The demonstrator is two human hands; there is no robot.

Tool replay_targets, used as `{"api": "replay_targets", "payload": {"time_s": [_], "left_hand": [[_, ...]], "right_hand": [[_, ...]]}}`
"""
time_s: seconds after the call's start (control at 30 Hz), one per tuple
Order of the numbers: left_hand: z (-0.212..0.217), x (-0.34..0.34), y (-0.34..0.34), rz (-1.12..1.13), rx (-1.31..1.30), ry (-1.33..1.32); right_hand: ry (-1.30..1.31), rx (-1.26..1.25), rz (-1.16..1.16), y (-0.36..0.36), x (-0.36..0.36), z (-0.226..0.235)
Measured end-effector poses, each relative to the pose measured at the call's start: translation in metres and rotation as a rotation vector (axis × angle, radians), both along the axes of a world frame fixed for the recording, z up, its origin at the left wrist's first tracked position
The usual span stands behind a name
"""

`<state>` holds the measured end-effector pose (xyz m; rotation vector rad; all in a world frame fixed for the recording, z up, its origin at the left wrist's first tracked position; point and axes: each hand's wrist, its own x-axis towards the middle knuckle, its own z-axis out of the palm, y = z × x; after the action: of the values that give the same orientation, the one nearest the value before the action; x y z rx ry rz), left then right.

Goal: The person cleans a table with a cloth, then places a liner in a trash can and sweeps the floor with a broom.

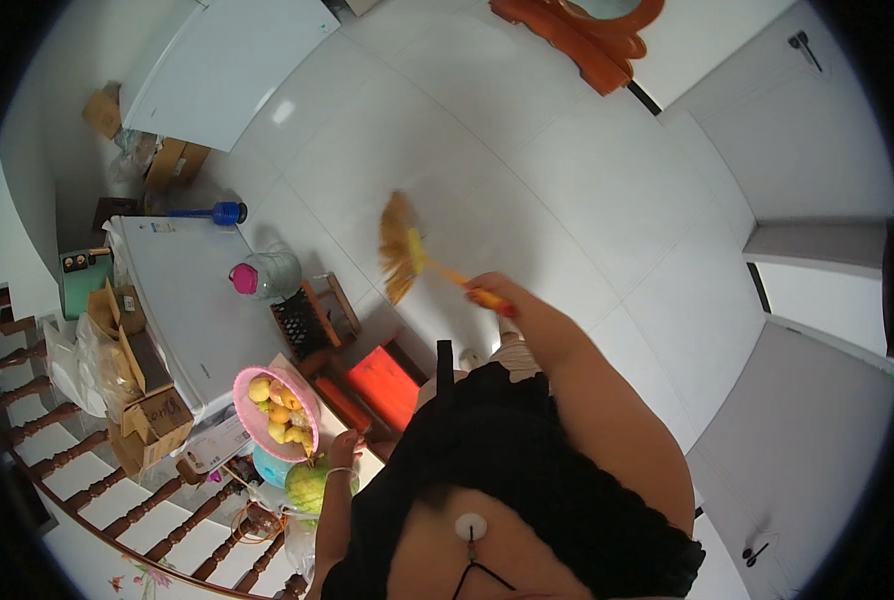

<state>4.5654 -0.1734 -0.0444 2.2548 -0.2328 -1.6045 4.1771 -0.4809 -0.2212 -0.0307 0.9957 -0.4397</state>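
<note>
Sweeping the white tiled floor (527, 170)
Right hand (494, 297) grips a yellow broom (404, 255); left hand (345, 449) rests by the pink fruit basket (267, 415), grip unclear

Your packaging, all placed off the white chest freezer (192, 300) at your left:

- Open brown cardboard box (152, 420) at its near corner, flaps up, dark marker writing on one flap.
- Taller open brown carton (117, 320) against its left edge.
- Clear plastic bags (72, 365) just left of that carton, contents unclear.
- Two more brown cartons beyond its far end: one (175, 165) on the floor, one (102, 110) further back by the wall.
- Small label (162, 228) on the lid's far corner, too small to read.

No screens or signs.
</note>
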Motion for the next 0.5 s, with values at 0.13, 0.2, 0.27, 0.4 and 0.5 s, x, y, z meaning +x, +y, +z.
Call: {"api": "replay_targets", "payload": {"time_s": [0.13, 0.2, 0.27, 0.4, 0.5], "left_hand": [[-0.038, 0.060, 0.021, -0.045, 0.083, 0.172], [-0.085, 0.091, 0.033, -0.405, -0.010, 0.129], [-0.130, 0.124, 0.054, -0.911, -0.062, -0.177], [-0.171, 0.151, -0.037, -0.925, -0.056, -0.122], [-0.170, 0.199, -0.155, -0.556, 0.054, 0.116]], "right_hand": [[0.104, -0.011, -0.114, -0.026, -0.133, 0.023], [0.189, 0.002, -0.050, -0.023, -0.186, 0.039], [0.432, 0.063, -0.180, -0.022, -0.203, 0.051], [0.392, 0.345, -0.573, -0.037, -0.219, 0.051], [0.614, 0.407, -0.746, -0.073, -0.184, 0.057]]}}
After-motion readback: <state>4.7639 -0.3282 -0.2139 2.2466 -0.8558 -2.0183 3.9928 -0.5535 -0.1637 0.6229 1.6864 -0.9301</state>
